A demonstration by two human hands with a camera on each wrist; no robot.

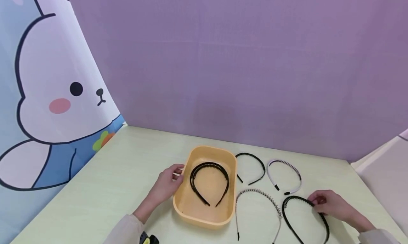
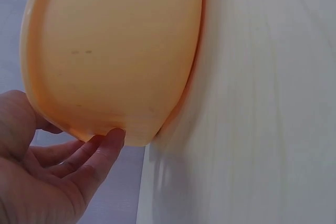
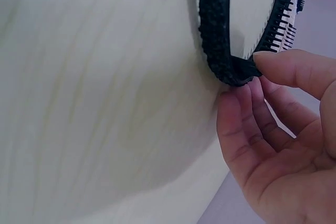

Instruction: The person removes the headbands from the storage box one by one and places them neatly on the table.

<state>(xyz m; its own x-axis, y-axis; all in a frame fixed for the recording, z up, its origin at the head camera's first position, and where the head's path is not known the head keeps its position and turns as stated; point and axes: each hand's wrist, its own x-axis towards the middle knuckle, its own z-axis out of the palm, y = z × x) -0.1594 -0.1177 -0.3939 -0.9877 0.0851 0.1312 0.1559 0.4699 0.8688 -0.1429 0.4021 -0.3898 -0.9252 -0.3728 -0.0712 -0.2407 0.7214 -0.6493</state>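
My left hand (image 1: 165, 183) holds the left wall of an orange-yellow plastic bin (image 1: 184, 205); in the left wrist view its fingertips (image 2: 116, 137) lie against the bin's outer side. Inside the bin lie black headbands (image 1: 210, 164), overlapping. At the right, my right hand (image 1: 331, 205) pinches the curved top of a black toothed headband (image 1: 287, 219). The right wrist view shows the thumb (image 3: 289, 64) on this headband's dark, textured band (image 3: 215, 40), with the other fingers below it. A thin headband with a spiky-looking top (image 1: 255, 191) lies between the bin and the pinched headband.
Behind these, a smaller black headband (image 1: 262, 165) and a pale lilac one (image 1: 298, 173) lie on the light table (image 1: 105, 187). A purple cloth wall (image 1: 236, 77) stands at the back. A dark object with yellow (image 1: 149, 239) shows near the left sleeve.
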